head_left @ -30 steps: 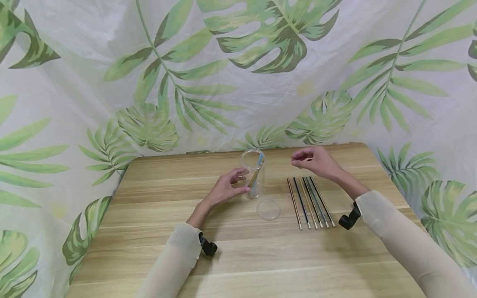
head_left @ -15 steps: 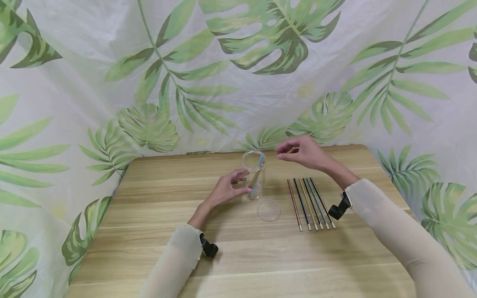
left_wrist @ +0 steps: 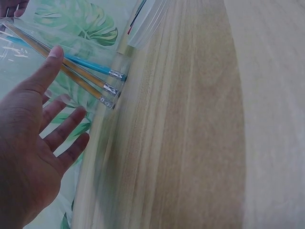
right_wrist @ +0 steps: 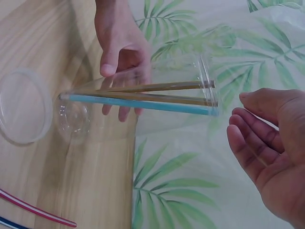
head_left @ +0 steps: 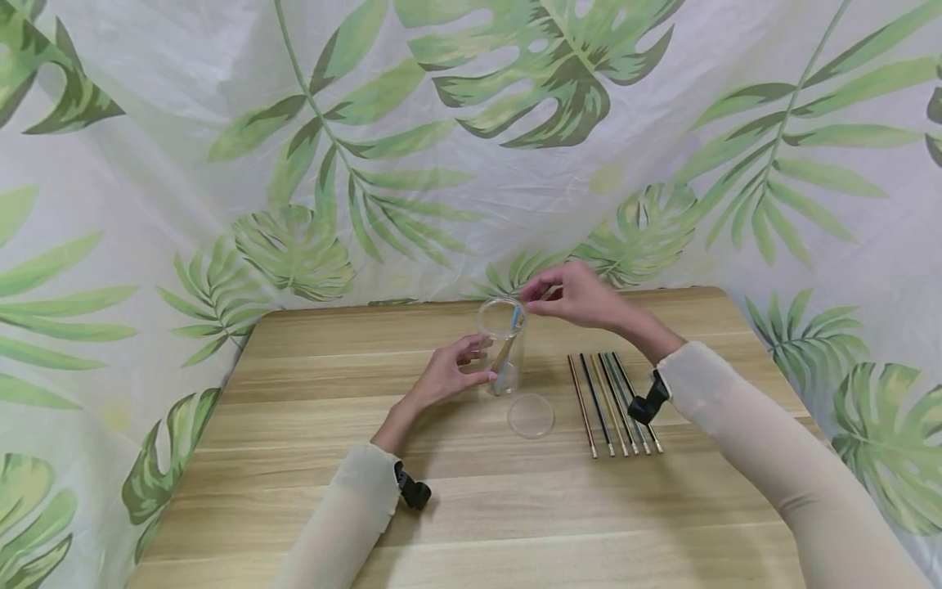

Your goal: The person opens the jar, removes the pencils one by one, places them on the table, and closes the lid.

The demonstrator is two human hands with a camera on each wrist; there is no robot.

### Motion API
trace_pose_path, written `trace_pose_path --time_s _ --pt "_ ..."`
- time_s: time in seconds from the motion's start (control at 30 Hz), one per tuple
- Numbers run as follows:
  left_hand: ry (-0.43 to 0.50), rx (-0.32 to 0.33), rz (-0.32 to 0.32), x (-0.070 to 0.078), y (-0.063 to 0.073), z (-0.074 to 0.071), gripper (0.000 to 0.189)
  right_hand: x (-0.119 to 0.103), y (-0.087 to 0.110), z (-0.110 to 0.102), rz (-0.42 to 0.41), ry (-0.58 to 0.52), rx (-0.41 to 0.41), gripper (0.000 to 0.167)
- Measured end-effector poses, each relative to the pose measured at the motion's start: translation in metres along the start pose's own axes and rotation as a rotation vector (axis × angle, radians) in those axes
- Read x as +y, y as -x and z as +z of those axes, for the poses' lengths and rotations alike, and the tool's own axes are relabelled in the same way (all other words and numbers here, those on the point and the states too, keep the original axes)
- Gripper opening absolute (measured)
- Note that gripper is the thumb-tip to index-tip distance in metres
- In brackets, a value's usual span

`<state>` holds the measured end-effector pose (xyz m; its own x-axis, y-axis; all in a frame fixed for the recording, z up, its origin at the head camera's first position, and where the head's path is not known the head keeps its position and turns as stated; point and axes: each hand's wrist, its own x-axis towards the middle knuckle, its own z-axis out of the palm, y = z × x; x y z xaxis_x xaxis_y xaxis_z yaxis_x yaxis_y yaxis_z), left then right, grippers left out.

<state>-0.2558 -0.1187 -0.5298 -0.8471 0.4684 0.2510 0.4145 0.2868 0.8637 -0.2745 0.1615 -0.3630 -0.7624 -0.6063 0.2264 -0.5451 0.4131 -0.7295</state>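
A clear plastic jar stands upright on the table, its top uncovered. Inside it lean a blue pencil and two gold pencils, eraser ends down. My left hand holds the jar from its left side, thumb in front and fingers behind. Close to the right of the jar's rim is my right hand; in the right wrist view its fingers are loosely bent and hold nothing. A round clear lid lies on the table just in front of the jar.
Several pencils lie side by side to the right of the lid, eraser ends towards me. The wooden table ends at the back against a leaf-print cloth. A black wrist camera hangs over the right end of the pencil row.
My right hand has moved left, from behind the pencil row to beside the jar's rim. The left hand, jar, lid and laid-out pencils have stayed in place.
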Motion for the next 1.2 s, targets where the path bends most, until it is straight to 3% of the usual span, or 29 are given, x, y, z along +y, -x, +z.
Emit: trace_pose_path --time_s 0.7,1.2 --pt "-0.024 -0.016 0.012 -0.001 0.000 -0.001 0.068 -0.008 -0.007 0.013 -0.071 0.234 -0.015 0.011" --pt "0.018 -0.001 0.003 0.001 0.000 -0.001 0.065 -0.014 -0.017 0.024 -0.133 0.294 0.014 0.013"
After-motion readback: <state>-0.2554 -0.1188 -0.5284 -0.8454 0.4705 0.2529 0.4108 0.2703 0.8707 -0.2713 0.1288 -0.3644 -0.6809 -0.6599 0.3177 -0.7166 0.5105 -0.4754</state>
